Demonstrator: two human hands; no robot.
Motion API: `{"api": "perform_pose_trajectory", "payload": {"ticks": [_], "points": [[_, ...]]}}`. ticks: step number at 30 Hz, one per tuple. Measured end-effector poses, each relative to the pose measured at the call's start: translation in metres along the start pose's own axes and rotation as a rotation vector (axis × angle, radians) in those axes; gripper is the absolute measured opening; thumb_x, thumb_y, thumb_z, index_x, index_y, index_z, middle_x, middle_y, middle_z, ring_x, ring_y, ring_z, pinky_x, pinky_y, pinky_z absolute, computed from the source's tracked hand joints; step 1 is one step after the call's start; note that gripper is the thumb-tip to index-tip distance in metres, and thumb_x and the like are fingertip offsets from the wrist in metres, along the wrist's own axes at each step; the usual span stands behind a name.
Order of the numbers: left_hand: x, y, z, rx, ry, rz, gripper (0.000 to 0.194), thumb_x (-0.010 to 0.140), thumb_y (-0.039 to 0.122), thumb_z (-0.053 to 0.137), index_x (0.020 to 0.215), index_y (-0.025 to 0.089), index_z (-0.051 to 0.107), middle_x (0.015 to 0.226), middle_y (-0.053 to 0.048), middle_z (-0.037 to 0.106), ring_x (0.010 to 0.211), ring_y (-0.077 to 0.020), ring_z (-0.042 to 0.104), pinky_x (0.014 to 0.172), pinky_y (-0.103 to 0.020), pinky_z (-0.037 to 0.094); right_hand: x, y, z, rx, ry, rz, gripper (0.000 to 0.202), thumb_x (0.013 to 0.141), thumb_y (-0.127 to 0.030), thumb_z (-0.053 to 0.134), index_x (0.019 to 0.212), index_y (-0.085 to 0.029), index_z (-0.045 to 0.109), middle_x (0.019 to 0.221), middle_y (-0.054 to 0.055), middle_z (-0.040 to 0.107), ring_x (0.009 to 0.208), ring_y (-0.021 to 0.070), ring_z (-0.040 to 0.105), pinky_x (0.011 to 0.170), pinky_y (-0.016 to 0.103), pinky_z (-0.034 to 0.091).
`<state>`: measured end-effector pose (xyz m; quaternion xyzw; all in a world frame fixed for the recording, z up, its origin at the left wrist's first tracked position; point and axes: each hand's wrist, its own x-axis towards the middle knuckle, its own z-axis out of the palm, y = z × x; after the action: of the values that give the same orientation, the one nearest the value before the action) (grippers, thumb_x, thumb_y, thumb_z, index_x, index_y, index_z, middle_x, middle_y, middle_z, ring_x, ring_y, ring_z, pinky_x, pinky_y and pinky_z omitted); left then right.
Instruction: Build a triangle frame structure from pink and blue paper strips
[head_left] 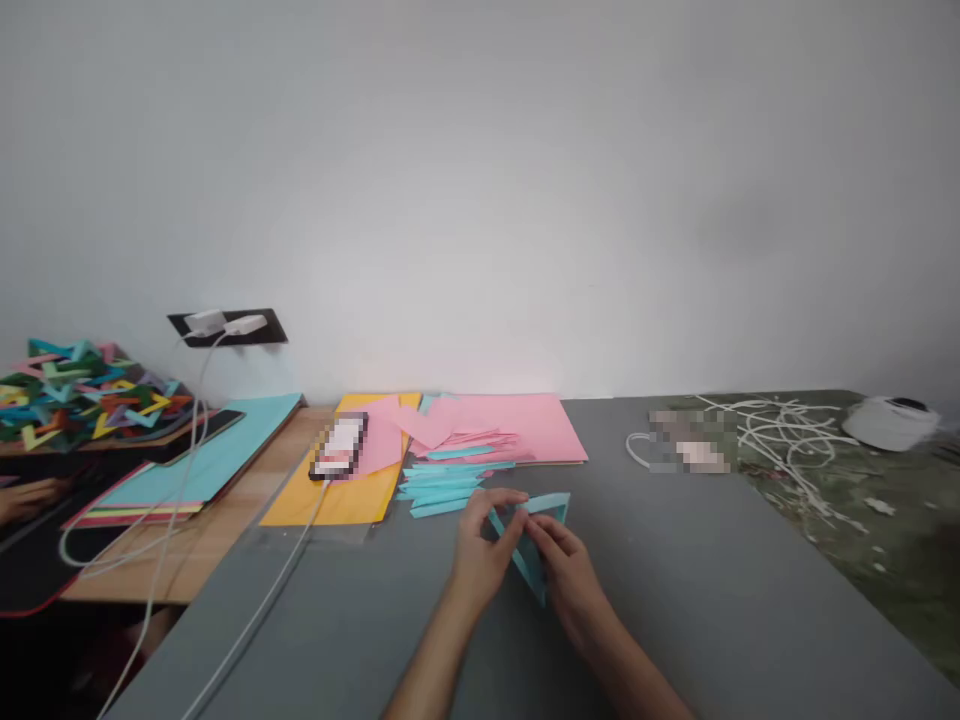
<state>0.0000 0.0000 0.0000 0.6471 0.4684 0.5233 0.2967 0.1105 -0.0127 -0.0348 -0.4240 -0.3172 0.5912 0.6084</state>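
Between my two hands is a light blue folded paper strip (532,570), bent into a triangle shape above the grey table. My left hand (484,540) pinches it at the upper left, thumb and fingers closed on the paper. At its upper middle, the fingertips of my right hand (566,575) are closed on it too, close to the left thumb. Just beyond my left hand lies a pile of folded light blue strips (442,485). Folded pink strips (480,441) rest behind them on pink paper sheets (551,425).
A phone (339,445) with a white cable lies on a yellow envelope (289,508). Blue sheets (225,455) and a heap of colourful folded paper (82,390) are left, near another person's hand (34,498). Tangled white cables (787,435) and a white device (892,422) lie right.
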Motion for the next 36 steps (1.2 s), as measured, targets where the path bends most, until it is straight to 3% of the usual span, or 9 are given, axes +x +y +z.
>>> {"api": "perform_pose_trajectory", "payload": {"ticks": [6, 9, 13, 17, 20, 23, 26, 29, 36], "points": [[0.003, -0.003, -0.005, 0.024, 0.044, 0.024, 0.015, 0.077, 0.029, 0.057, 0.087, 0.023, 0.067, 0.087, -0.004, 0.066, 0.085, -0.0189, 0.055, 0.077, -0.032, 0.04, -0.009, -0.008, 0.001, -0.325, 0.054, -0.153, 0.029, 0.066, -0.044, 0.066, 0.069, -0.015, 0.067, 0.068, 0.006, 0.066, 0.065, 0.0186, 0.058, 0.061, 0.028, 0.044], [0.005, -0.003, -0.008, 0.008, 0.071, -0.005, 0.016, 0.077, 0.03, 0.057, 0.087, 0.023, 0.067, 0.09, -0.004, 0.066, 0.089, -0.02, 0.055, 0.078, -0.033, 0.04, -0.012, -0.015, -0.005, -0.569, 0.166, -0.389, 0.024, 0.073, -0.04, 0.059, 0.069, -0.017, 0.063, 0.064, 0.004, 0.061, 0.06, 0.0164, 0.054, 0.058, 0.028, 0.042], [0.007, -0.001, -0.009, -0.026, 0.009, 0.014, 0.017, 0.078, 0.031, 0.057, 0.088, 0.024, 0.068, 0.09, -0.005, 0.066, 0.091, -0.0206, 0.055, 0.084, -0.035, 0.04, -0.004, -0.022, -0.017, -0.746, 0.198, -0.73, 0.021, 0.075, -0.035, 0.058, 0.09, -0.021, 0.064, 0.091, 0.007, 0.063, 0.088, 0.0215, 0.057, 0.08, 0.037, 0.044], [0.007, -0.006, -0.005, -0.034, -0.093, 0.114, 0.018, 0.079, 0.029, 0.056, 0.092, 0.025, 0.068, 0.094, -0.006, 0.065, 0.097, -0.02, 0.054, 0.092, -0.038, 0.037, 0.006, -0.022, -0.022, -0.784, -0.043, -0.681, 0.033, 0.078, -0.034, 0.057, 0.109, -0.024, 0.059, 0.107, 0.007, 0.063, 0.101, 0.0221, 0.056, 0.09, 0.04, 0.042], [0.008, -0.013, -0.003, -0.031, -0.119, 0.132, 0.021, 0.08, 0.029, 0.055, 0.096, 0.026, 0.067, 0.104, -0.006, 0.062, 0.105, -0.02, 0.051, 0.095, -0.039, 0.034, 0.009, -0.017, -0.023, -0.751, -0.065, -0.601, 0.029, 0.079, -0.032, 0.057, 0.106, -0.024, 0.061, 0.1, 0.006, 0.066, 0.095, 0.0207, 0.06, 0.087, 0.038, 0.045], [0.008, -0.02, -0.002, -0.057, -0.057, 0.01, 0.026, 0.079, 0.035, 0.056, 0.101, 0.024, 0.064, 0.11, -0.008, 0.058, 0.106, -0.0206, 0.051, 0.091, -0.036, 0.037, 0.012, -0.013, -0.025, -0.713, 0.004, -0.615, 0.026, 0.078, -0.032, 0.057, 0.101, -0.022, 0.063, 0.095, 0.007, 0.067, 0.09, 0.0205, 0.061, 0.085, 0.037, 0.046], [0.008, -0.025, 0.0, -0.153, -0.018, -0.188, 0.029, 0.077, 0.045, 0.054, 0.09, 0.019, 0.06, 0.083, -0.004, 0.063, 0.081, -0.0175, 0.059, 0.075, -0.031, 0.043, 0.015, -0.011, -0.028, -0.721, 0.047, -0.669, 0.023, 0.079, -0.032, 0.055, 0.097, -0.021, 0.065, 0.096, 0.007, 0.067, 0.092, 0.0206, 0.06, 0.085, 0.037, 0.046], [0.008, -0.026, 0.005, -0.321, -0.119, -0.371, 0.035, 0.072, 0.051, 0.057, 0.082, 0.018, 0.055, 0.063, 0.001, 0.06, 0.061, -0.014, 0.057, 0.061, -0.026, 0.043, 0.016, -0.012, -0.028, -0.756, 0.04, -0.72, 0.022, 0.081, -0.031, 0.053, 0.097, -0.021, 0.064, 0.096, 0.008, 0.066, 0.093, 0.0202, 0.06, 0.086, 0.037, 0.045], [0.004, -0.028, 0.011, -0.779, -0.193, -0.666, 0.045, 0.061, 0.032, 0.075, 0.098, 0.017, 0.055, 0.078, -0.003, 0.067, 0.066, -0.0122, 0.062, 0.066, -0.025, 0.047, 0.012, -0.012, -0.023, -0.826, 0.031, -0.811, 0.022, 0.081, -0.025, 0.052, 0.098, -0.022, 0.065, 0.095, 0.008, 0.065, 0.092, 0.0197, 0.059, 0.083, 0.035, 0.047]]}}
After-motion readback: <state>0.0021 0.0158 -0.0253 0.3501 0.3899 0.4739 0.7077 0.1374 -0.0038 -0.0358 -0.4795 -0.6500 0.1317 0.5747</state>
